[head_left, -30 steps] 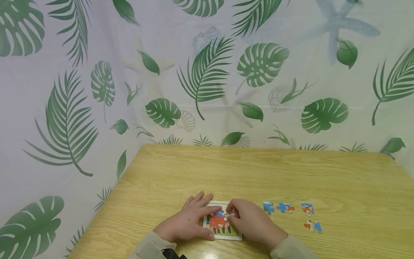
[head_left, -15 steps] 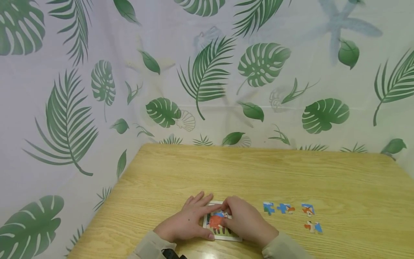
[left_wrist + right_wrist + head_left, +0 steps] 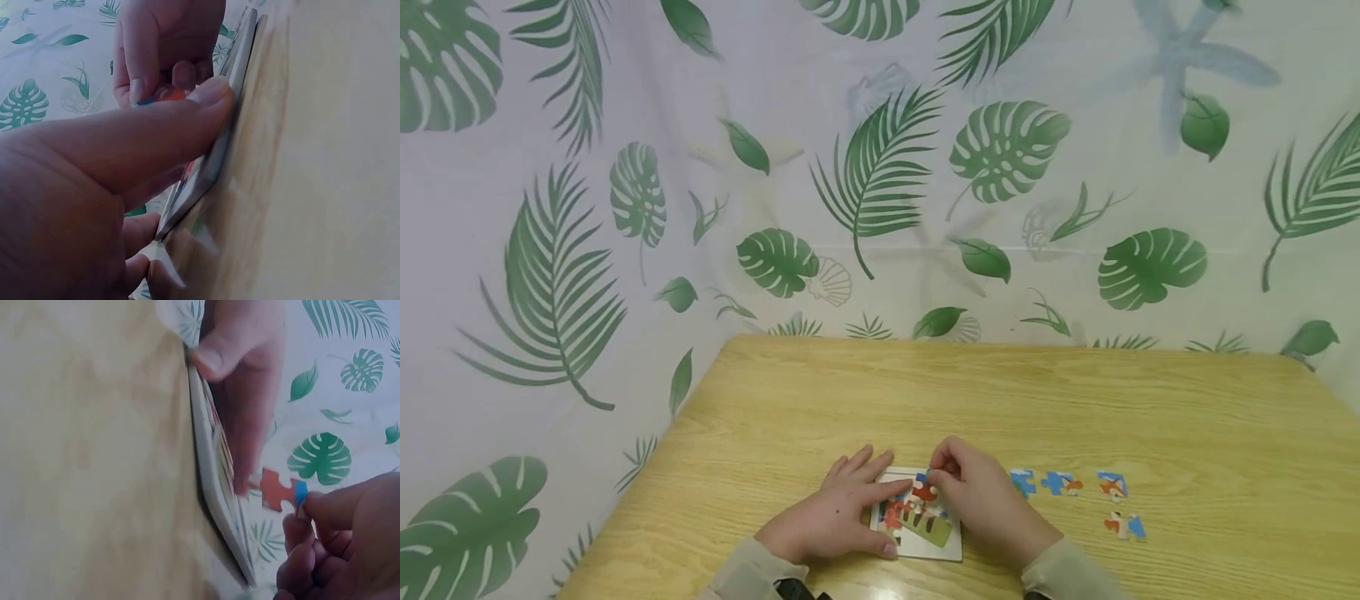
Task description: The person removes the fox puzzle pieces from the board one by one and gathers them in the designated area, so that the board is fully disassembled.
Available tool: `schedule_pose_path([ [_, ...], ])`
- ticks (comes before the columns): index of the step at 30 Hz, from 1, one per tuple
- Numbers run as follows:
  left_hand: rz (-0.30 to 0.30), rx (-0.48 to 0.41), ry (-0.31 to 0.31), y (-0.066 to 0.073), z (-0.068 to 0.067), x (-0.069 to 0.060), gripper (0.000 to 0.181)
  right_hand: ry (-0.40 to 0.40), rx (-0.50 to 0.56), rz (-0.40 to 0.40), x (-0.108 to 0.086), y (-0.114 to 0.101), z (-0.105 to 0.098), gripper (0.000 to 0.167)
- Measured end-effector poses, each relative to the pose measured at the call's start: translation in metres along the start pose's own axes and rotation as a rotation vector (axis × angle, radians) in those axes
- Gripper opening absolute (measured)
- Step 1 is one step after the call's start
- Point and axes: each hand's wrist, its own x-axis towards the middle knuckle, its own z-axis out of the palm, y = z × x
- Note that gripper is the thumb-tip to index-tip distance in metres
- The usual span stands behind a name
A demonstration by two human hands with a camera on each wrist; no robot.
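My left hand (image 3: 835, 512) lies with straight, spread fingers over the left side of a white-bordered jigsaw tray (image 3: 956, 550), its thumb on the near edge. Between thumb and forefinger, my right hand (image 3: 988, 492) pinches a red and blue puzzle piece (image 3: 275, 489), held up clear of the tray in the right wrist view. Inside the tray, green pieces with dark legs (image 3: 934, 529) sit askew. More red pieces (image 3: 892, 514) show beside the left hand, which partly hides them. In the left wrist view, the left thumb (image 3: 209, 94) covers part of the held piece.
To the right on the wooden table (image 3: 1000, 400) lie several loose puzzle pieces: a blue and green one (image 3: 1022, 481) partly behind the right hand, a blue and orange one (image 3: 1062, 482), a fox-face piece (image 3: 1112, 485) and another (image 3: 1125, 525) below it. A leaf-patterned cloth (image 3: 880, 208) hangs behind.
My right hand has lifted the red and blue piece from the picture and moved slightly away. The green pieces have shifted askew in the tray. My left hand stays put.
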Motion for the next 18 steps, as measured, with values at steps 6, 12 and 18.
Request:
schedule_pose_path([
  [6, -0.005, 0.029, 0.011, 0.000, 0.000, -0.002, 0.079, 0.014, -0.034, 0.027, -0.004, -0.003, -0.026, 0.010],
  [12, -0.009, 0.006, 0.018, 0.000, 0.001, -0.002, 0.079, -0.012, -0.073, 0.038, -0.020, 0.007, -0.061, 0.009],
  [18, 0.006, -0.006, 0.006, 0.002, 0.000, 0.001, 0.078, -0.043, -0.096, 0.053, -0.037, 0.029, -0.091, 0.011],
])
